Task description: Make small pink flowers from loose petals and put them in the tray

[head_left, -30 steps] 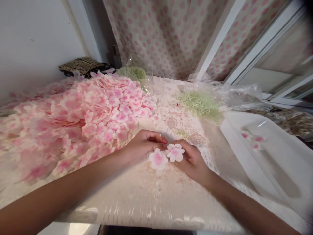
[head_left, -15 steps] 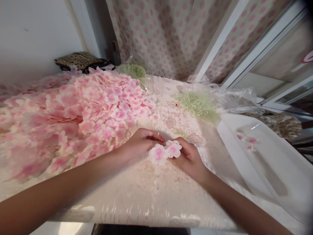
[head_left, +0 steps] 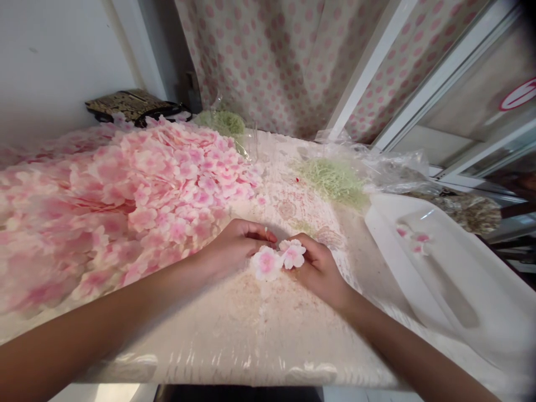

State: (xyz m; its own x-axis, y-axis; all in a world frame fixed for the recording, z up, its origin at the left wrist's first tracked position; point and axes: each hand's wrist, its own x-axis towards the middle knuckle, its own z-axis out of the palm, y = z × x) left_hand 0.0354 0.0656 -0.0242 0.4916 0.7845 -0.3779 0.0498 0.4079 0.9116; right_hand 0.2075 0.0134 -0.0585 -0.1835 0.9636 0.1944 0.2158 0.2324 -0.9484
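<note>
Fingers (head_left: 257, 231) on both hands are curled inward, not spread open, and they meet around a pair of pink-and-white fabric blossoms (head_left: 278, 259) sitting low and near the middle of the frame, just above the plastic-covered bench (head_left: 234, 357). The left hand (head_left: 232, 248) is bunched right beside the left blossom, but the fingertips are tucked away, so I can't tell if it's really pinching anything. There's a tiny pale stem-like bit (head_left: 266, 229) poking up there too, though it's too small to call. The right hand (head_left: 320, 273) wraps the edge of the right blossom (head_left: 293, 254), so that one looks held.

These should weigh next to nothing and feel soft and floppy. My guess is the thin petals would crease or slide if you grabbed the edges, so I'd take them at the center, right at the base, and go gently.

Left of the frame there's a huge heap of loose blossoms (head_left: 125, 201) spilling across the bench. Up top sit a clump of pale green shredded filler (head_left: 335, 181) and a crumpled clear plastic bag (head_left: 393, 170), and a white tray (head_left: 452, 285) on the right has a few blossoms (head_left: 414, 241) on it. A patterned handbag (head_left: 134, 105) is at the upper left, in front of a polka-dot curtain (head_left: 285, 61).
</note>
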